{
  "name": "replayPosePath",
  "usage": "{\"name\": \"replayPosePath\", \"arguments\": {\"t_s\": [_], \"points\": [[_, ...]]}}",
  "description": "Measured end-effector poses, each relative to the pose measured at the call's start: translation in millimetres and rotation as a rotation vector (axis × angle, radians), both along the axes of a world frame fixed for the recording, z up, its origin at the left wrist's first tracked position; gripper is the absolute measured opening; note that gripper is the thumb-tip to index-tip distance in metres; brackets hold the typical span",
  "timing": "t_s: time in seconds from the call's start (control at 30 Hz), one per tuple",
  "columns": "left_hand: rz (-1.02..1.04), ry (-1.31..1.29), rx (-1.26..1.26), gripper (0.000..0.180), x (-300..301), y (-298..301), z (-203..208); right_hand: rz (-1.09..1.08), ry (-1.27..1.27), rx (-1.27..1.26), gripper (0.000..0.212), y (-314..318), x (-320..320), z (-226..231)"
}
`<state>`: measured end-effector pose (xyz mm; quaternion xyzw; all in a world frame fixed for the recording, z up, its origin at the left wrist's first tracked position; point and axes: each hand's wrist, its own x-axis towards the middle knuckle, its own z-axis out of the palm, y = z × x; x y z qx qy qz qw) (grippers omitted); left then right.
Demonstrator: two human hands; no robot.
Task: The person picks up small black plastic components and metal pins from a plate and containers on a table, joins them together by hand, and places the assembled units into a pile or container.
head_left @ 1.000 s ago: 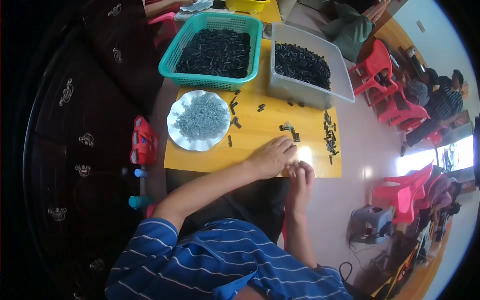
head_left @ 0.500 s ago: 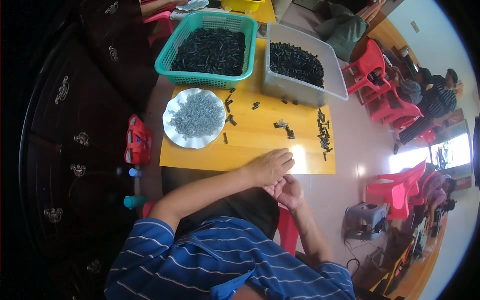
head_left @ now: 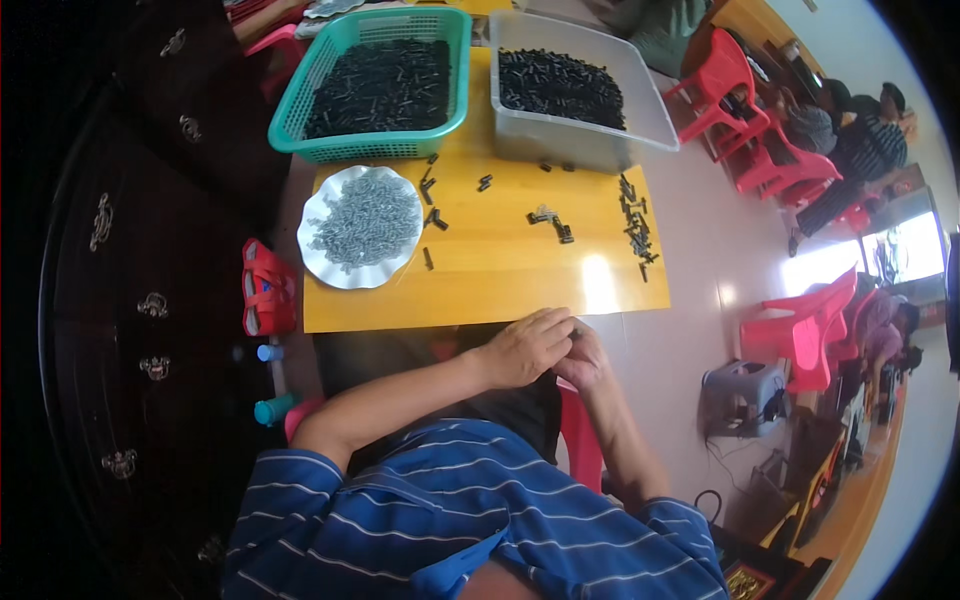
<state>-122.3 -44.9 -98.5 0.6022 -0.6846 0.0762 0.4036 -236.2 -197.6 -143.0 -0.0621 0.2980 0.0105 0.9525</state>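
Just off the near edge of the yellow table (head_left: 500, 290), my left hand (head_left: 525, 350) and my right hand (head_left: 585, 360) are pressed together. The left fingers are bent over the right hand, whose fingers curl inward. A tiny dark spot shows between them; what they hold is mostly hidden. Small black tube-like pieces (head_left: 564, 233) lie on the table beyond my hands, and a strip of more black pieces (head_left: 638, 228) runs along the right edge. To the left sits a white wavy-rimmed plate (head_left: 310, 262) heaped with small clear pieces (head_left: 365, 218).
At the far side stand a green basket (head_left: 375, 150) and a clear plastic bin (head_left: 560, 150), both holding many black pieces. Dark drawers (head_left: 120, 300) rise at the left, near a red bag (head_left: 268, 290). Pink chairs (head_left: 810, 330), a grey stool (head_left: 745, 395) and other people are to the right.
The view has shifted, so the table and containers sit higher and further left. My hands have drawn closer together, the right one turning inward under the left fingers.
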Motion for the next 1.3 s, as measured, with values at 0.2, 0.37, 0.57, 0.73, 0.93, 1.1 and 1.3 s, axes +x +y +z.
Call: {"name": "replayPosePath", "arguments": {"t_s": [0.2,0.37,0.57,0.73,0.93,1.1,1.3], "points": [[-0.094,0.006,0.105,0.014,-10,10,0,0.017,0.138,-0.159,0.017,9,1,7],[-0.116,0.029,-0.036,0.011,-18,10,17,-0.146,0.028,-0.038,0.015,26,-19,11],[-0.255,0.034,0.153,0.013,-14,14,27,-0.214,-0.035,0.05,0.018,45,-22,42],[-0.253,0.051,0.01,0.011,-6,7,48,-0.295,-0.039,0.011,0.015,47,-15,53],[0.015,0.109,-0.191,0.018,35,13,63,-0.476,-0.283,0.207,0.022,-9,-21,45],[0.162,0.206,-0.109,0.017,64,22,49,-0.74,-0.225,0.019,0.038,-76,2,118],[0.172,0.256,0.021,0.013,69,21,35,-0.666,-0.194,-0.48,0.055,-132,114,215]]}}
